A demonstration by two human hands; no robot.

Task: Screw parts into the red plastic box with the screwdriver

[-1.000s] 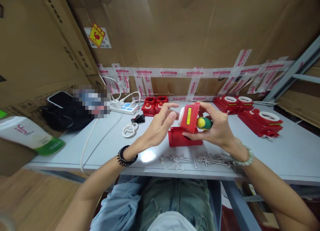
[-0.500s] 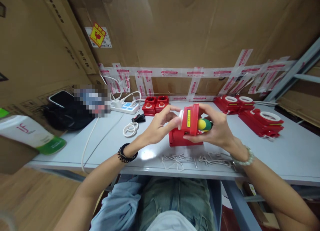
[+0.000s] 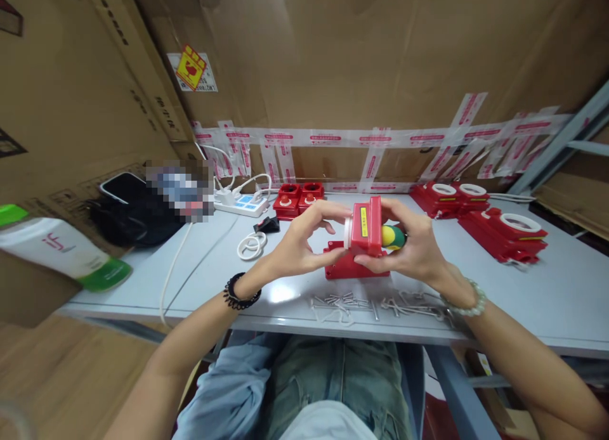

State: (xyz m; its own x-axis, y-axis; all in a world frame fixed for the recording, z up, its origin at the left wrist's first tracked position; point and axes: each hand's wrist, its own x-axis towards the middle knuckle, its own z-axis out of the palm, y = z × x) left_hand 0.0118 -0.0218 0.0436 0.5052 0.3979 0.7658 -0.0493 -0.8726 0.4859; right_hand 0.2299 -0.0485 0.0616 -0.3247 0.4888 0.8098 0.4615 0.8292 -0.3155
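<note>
Left hand (image 3: 297, 246): forearm raised from lower left, wrist slightly bent, thumb and index finger curled into a pinch, remaining fingers (image 3: 328, 207) arched above. Right hand (image 3: 413, 246): forearm raised from lower right, fingers wrapped closed, thumb beneath. Fingertips of both hands nearly meet at centre; wrists well apart, each wearing a bracelet.

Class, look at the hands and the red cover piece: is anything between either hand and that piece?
Nothing visible is. The left hand and right hand both grip the red cover piece directly, holding it up above the red base on the table. The right hand also holds a green and yellow tool handle behind the piece.
</note>
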